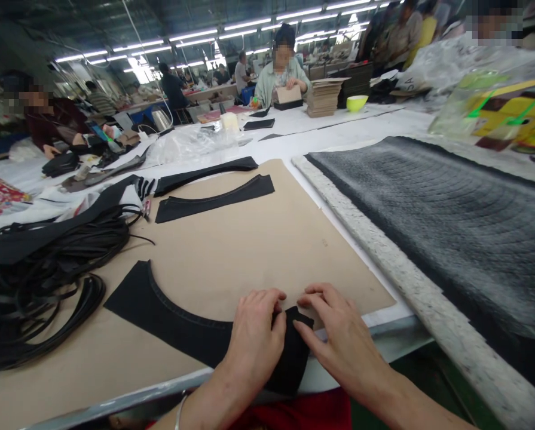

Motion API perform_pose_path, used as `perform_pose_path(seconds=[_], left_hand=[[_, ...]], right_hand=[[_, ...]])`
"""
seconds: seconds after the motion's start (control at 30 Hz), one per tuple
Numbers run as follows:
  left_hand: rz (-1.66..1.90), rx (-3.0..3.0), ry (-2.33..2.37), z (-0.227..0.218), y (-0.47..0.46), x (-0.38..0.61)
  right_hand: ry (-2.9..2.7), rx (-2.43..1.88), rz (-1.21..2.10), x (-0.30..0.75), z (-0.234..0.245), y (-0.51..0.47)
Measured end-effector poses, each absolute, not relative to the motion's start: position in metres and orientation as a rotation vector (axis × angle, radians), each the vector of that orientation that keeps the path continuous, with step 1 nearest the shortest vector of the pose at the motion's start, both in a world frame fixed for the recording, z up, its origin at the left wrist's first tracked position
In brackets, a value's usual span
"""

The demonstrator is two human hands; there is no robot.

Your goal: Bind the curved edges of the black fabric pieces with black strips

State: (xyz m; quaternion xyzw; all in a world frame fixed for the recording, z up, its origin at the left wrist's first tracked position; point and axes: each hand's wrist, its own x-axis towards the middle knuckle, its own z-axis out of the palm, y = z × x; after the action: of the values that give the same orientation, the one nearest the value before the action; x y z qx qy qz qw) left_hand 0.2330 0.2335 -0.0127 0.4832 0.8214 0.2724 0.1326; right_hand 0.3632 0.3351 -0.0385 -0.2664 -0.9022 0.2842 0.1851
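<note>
A curved black fabric piece (pixel 182 331) lies across the front of a tan board (pixel 249 251), its right end hanging over the table's edge. My left hand (pixel 260 325) rests on this piece near its right end, fingers bent and pressed to the inner curve. At the tip of the same end, my right hand (pixel 334 331) pinches the edge between thumb and fingers. Two more curved black pieces lie farther back on the board: a nearer one (pixel 216 197) and a farther one (pixel 204 176).
A tangle of black strips (pixel 38 286) lies at left. On the right is a pale slab (pixel 384 263) bearing overlapping dark sheets (pixel 451 209). Farther back are stacked tan pieces (pixel 323 98), a yellow-green bowl (pixel 357 103) and a co-worker (pixel 280 77) holding a tan piece.
</note>
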Motion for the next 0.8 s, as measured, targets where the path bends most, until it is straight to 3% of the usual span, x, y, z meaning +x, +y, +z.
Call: perform_pose_path(seconds=[0.53,0.8], left_hand=[[0.719,1.323,2.217,0.003,0.236,0.226],[0.804,1.199,2.09,0.001,0.234,0.219]], right_hand=[[-2.591,-0.801,0.874,0.357,-0.028,0.33],[-2.552,-0.844,1.137,0.356,-0.016,0.328]])
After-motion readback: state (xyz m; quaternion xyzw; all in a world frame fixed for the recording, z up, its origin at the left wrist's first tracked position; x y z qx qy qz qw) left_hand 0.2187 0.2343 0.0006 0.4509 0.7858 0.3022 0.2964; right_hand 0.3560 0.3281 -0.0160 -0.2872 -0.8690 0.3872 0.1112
